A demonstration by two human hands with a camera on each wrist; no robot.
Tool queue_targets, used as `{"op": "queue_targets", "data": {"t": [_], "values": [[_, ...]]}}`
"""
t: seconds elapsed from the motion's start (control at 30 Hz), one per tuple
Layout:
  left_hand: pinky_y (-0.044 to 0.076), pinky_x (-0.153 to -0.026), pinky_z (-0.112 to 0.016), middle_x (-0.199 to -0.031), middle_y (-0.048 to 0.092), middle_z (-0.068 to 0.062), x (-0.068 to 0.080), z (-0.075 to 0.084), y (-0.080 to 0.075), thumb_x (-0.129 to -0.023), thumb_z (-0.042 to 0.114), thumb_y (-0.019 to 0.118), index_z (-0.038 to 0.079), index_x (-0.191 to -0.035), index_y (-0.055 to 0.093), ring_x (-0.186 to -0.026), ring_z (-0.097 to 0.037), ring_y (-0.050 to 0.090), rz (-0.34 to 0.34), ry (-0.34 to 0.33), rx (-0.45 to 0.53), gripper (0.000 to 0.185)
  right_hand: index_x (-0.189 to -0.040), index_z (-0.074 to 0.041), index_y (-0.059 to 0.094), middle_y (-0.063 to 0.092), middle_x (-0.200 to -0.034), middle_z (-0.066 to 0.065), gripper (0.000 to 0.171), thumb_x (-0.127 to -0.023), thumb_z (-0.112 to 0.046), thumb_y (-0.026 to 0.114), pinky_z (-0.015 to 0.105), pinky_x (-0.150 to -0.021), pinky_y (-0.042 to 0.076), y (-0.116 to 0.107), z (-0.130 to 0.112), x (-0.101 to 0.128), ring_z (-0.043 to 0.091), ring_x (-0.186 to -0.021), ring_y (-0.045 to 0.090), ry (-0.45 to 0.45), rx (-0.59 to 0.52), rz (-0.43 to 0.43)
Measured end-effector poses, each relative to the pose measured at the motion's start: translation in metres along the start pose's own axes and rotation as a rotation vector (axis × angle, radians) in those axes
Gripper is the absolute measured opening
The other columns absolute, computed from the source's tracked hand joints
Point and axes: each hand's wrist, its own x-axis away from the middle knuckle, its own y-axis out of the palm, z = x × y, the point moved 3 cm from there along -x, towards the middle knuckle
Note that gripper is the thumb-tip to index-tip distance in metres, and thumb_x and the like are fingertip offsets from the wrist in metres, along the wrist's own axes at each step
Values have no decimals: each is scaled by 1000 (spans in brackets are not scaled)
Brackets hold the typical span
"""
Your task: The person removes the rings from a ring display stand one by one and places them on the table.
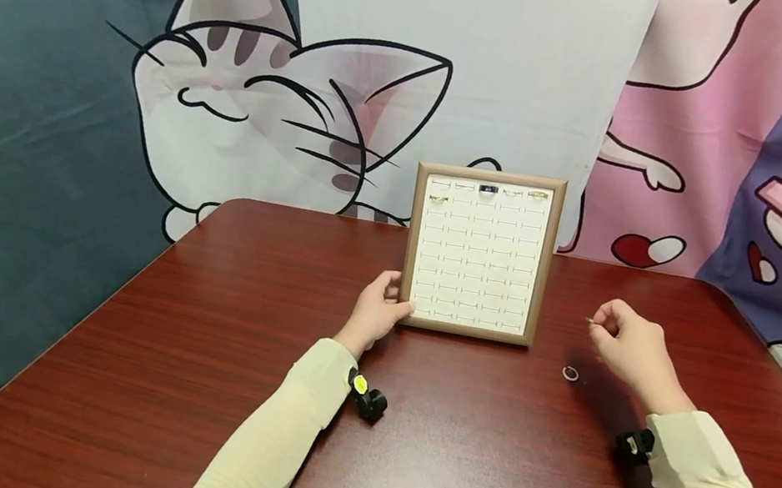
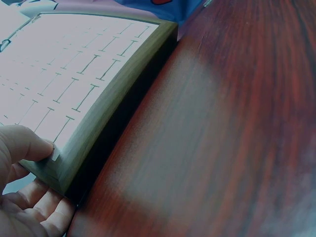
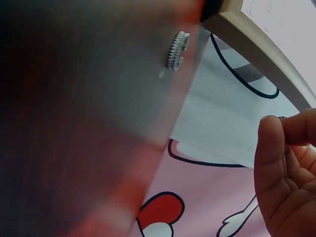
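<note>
Left hand (image 1: 373, 314) is gripping lower-left corner of upright wood-framed white ring display board (image 1: 478, 253), thumb on front. Silver ring (image 1: 571, 373) is lying on dark red table (image 1: 196, 333). Right hand (image 1: 630, 343) is pinching 1 small ring (image 1: 589, 320), fingertips together, beside board.

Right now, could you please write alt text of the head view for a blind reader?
A left hand holds the corner of a ring display tray on a table. The right hand pinches a small ring; another ring lies nearby.
</note>
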Motion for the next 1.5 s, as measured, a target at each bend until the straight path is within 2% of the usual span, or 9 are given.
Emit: {"op": "queue_targets", "data": {"t": [0.3,0.57,0.77,1.07,1.5], "values": [[50,-83,-34,-114,59,-17,0,0,0,-78,4,68,9,-128,48,-104,-27,58,3,8,6,54,-82,-6,50,53,-59,0,6,-84,-7,55,28,-48,43,7,5,6,13,-50,53,30,-14,-208],[50,-83,-34,-114,59,-16,0,0,0,-79,5,68,10,-129,48,-105,-26,58,-2,-5,8,54,-77,-6,50,52,-61,0,10,-81,-1,58,29,-47,46,18,11,11,13,-49,53,66,-16,-432],[50,-84,-35,-115,59,-16,1,-1,0,-79,5,68,10,-129,48,-106,-27,57,-4,-9,12,54,-75,-5,49,50,-62,2,12,-81,1,58,28,-47,46,24,11,15,13,-51,52,102,-53,-554],[50,-84,-35,-115,59,-16,1,1,0,-79,5,67,10,-128,48,-106,-27,57,-1,-5,11,54,-76,-5,51,52,-65,3,10,-78,1,58,28,-48,48,25,13,16,13,-52,53,130,-41,-635],[50,-82,-33,-113,59,-16,1,1,0,-78,4,68,9,-127,49,-104,-26,58,6,-3,5,53,-75,-3,52,52,-62,5,7,-74,2,56,28,-47,48,21,16,16,13,-50,54,183,7,-606]]}}
